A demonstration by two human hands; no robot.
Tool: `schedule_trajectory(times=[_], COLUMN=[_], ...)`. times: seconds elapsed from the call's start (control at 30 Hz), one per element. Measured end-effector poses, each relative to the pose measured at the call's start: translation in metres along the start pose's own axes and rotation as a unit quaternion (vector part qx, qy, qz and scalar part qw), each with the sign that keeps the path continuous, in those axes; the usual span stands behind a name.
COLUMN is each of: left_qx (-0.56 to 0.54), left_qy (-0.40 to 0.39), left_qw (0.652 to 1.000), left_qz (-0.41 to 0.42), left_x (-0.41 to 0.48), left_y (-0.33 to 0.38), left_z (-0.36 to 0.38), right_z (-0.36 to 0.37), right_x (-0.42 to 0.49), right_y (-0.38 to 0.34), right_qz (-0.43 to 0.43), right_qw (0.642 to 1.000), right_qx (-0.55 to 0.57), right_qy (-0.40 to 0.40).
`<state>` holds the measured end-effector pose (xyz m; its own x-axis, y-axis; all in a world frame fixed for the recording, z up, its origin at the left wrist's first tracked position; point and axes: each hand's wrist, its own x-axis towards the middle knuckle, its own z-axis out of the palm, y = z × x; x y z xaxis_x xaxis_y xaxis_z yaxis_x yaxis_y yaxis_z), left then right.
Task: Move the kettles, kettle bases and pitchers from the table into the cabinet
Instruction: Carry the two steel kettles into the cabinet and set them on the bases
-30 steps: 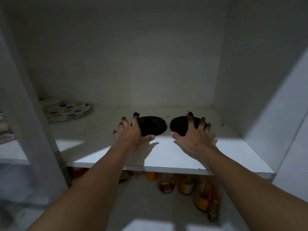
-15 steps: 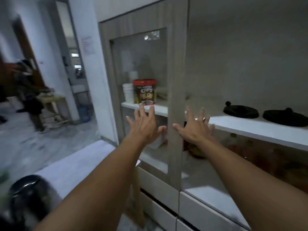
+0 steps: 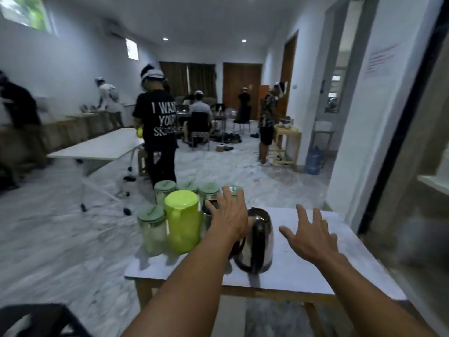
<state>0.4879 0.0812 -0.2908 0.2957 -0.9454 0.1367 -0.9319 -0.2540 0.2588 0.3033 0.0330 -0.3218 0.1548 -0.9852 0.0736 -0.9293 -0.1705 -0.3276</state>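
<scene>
Head view: left hand (image 3: 229,216) open, fingers spread, above steel kettle (image 3: 257,242) standing on white table (image 3: 340,266); contact with kettle apparently none, blur prevents certainty. Right hand (image 3: 309,237) open, empty, over bare tabletop right of kettle. Green pitcher (image 3: 182,221) and green-lidded jars (image 3: 151,229) at table's left end.

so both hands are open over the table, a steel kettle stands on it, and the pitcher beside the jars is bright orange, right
Not quite: the pitcher is bright lime green, not orange, as the head view shows. The rest holds: the left hand and right hand are open and empty over the table, the steel kettle stands on it, and the pitcher sits beside the green-lidded jars.
</scene>
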Motion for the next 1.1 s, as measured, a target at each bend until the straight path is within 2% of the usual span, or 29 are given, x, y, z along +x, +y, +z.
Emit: schedule_trajectory(times=[0.17,0.4,0.47,0.6,0.7,0.8,0.97,1.1], left_qx=[-0.024,-0.061,-0.083,-0.148,-0.297,-0.414,-0.462,-0.500], left_qy=[-0.030,-0.053,-0.051,-0.041,-0.064,-0.069,-0.039,-0.016], left_qw=[0.994,0.981,0.977,0.961,0.909,0.858,0.842,0.821], left_qz=[-0.104,-0.179,-0.191,-0.230,-0.287,-0.296,-0.275,-0.276], left_x=[-0.009,0.003,0.016,0.052,0.087,0.111,0.120,0.121], left_y=[-0.040,-0.061,-0.065,-0.077,-0.087,-0.088,-0.085,-0.094], left_z=[0.024,0.073,0.089,0.124,0.147,0.162,0.178,0.177], right_z=[0.054,0.107,0.122,0.147,0.164,0.178,0.189,0.184], right_x=[0.028,0.050,0.057,0.077,0.093,0.107,0.117,0.117], right_y=[-0.027,-0.049,-0.054,-0.065,-0.073,-0.073,-0.075,-0.078], right_qz=[-0.029,-0.017,-0.015,0.044,0.155,0.260,0.287,0.296], right_qw=[0.994,0.987,0.987,0.984,0.952,0.915,0.906,0.884], right_qx=[0.027,0.086,0.098,0.171,0.262,0.303,0.306,0.356], right_qy=[-0.098,-0.138,-0.124,-0.027,0.031,0.048,0.056,0.066])
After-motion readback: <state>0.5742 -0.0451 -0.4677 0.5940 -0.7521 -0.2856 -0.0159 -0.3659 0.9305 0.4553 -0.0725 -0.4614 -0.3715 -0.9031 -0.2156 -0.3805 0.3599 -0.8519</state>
